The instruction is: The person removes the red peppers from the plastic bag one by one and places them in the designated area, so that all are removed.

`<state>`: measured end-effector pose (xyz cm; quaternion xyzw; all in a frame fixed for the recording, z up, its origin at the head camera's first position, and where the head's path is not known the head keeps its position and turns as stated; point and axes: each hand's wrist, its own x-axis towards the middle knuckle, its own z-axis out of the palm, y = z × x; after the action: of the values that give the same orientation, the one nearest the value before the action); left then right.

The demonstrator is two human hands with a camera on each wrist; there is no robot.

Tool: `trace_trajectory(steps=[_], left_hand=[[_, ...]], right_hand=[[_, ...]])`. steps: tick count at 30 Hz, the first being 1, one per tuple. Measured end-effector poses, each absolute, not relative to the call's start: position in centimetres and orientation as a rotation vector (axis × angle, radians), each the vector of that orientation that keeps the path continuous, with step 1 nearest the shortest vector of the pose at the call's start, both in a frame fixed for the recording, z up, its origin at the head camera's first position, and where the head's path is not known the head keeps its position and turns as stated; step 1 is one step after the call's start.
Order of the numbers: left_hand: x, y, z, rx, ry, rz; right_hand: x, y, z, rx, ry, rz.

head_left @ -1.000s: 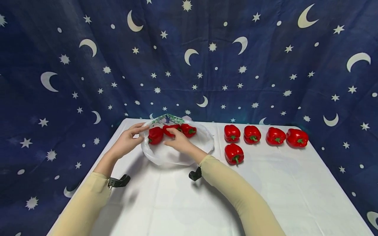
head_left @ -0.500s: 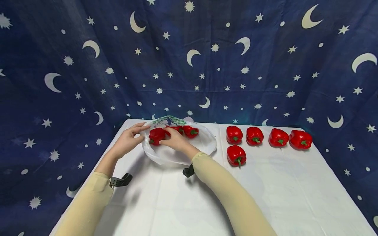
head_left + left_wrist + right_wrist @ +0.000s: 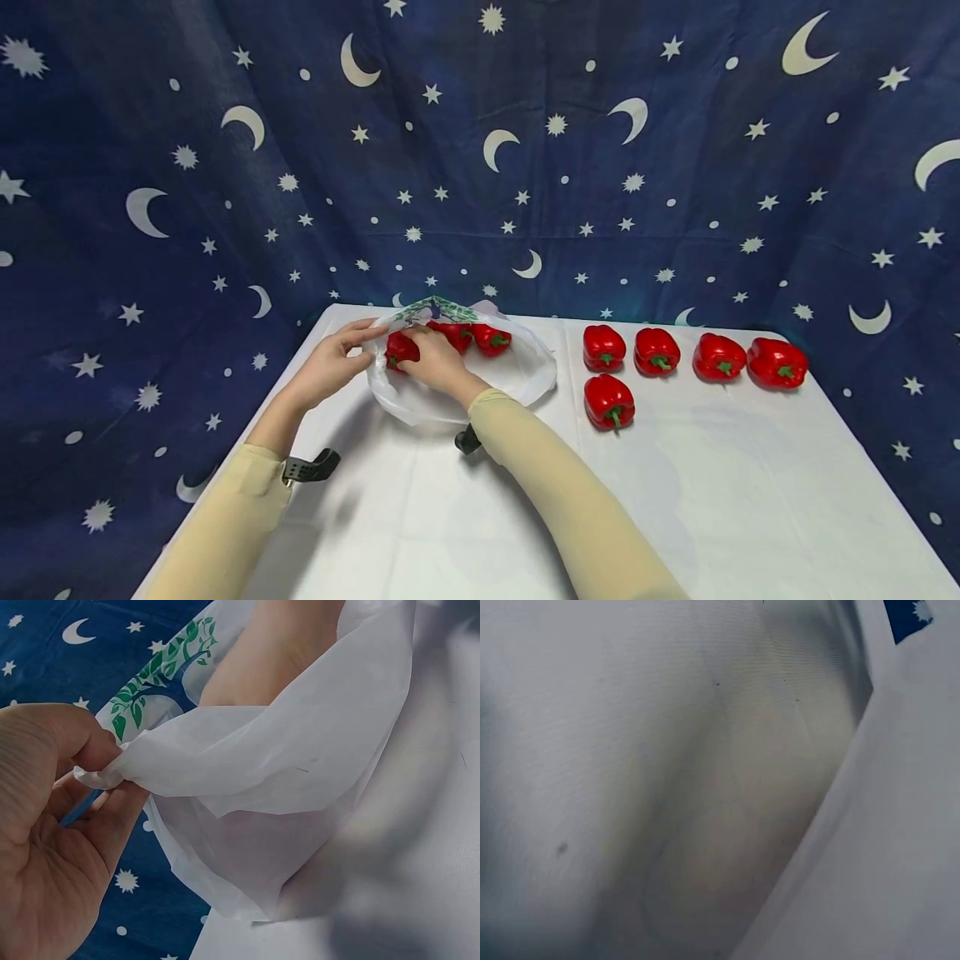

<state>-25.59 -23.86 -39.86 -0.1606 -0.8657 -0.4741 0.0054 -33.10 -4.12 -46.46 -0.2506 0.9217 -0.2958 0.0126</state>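
Observation:
A white plastic bag (image 3: 442, 410) with a green leaf print lies with its mouth spread, holding several red bell peppers. My left hand (image 3: 333, 364) pinches the bag's left rim between thumb and fingers; the left wrist view shows the bunched plastic in that left hand (image 3: 64, 817). Inside the bag, my right hand (image 3: 435, 360) grips the leftmost bell pepper (image 3: 399, 350), thumb at its near side and fingers over its top, partly covering it. Two more bell peppers, a middle one (image 3: 455, 335) and a right one (image 3: 492, 340), lie beside it. Only white plastic and cloth show in the right wrist view.
Right of the bag, several red bell peppers stand in a back row, including one at the far right end (image 3: 777, 363). One bell pepper (image 3: 609, 402) sits in front of them. A white cloth covers the table (image 3: 712, 500); a dark star-patterned curtain (image 3: 465, 167) rises behind it.
My right hand has moved left inside the bag, from the middle bell pepper onto the leftmost one. My left hand keeps its pinch on the rim. The head view has shifted slightly.

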Motion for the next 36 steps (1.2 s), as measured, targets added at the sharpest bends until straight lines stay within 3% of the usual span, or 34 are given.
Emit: trace_trajectory(steps=[9,21,29,36], left_hand=[[-25.5,-23.8,-39.7,-0.499,-2.702,-1.500],[-25.0,-24.3,-39.9,-0.478,-2.717,-1.474],[-24.7,-24.4,-40.6,-0.470,-2.721,-1.440],[-24.9,-24.3,-40.3,-0.477,-2.717,-1.448]], right_hand=[[-33.1,-5.0,-46.5,-0.745,2.982,-0.744],[-33.5,-1.9,-46.6,-0.971,2.651,-0.923],[-32.6,-0.9,-47.0,-0.916,2.486,-1.146],[-32.4,-2.3,-47.8,-0.757,2.696,-1.075]])
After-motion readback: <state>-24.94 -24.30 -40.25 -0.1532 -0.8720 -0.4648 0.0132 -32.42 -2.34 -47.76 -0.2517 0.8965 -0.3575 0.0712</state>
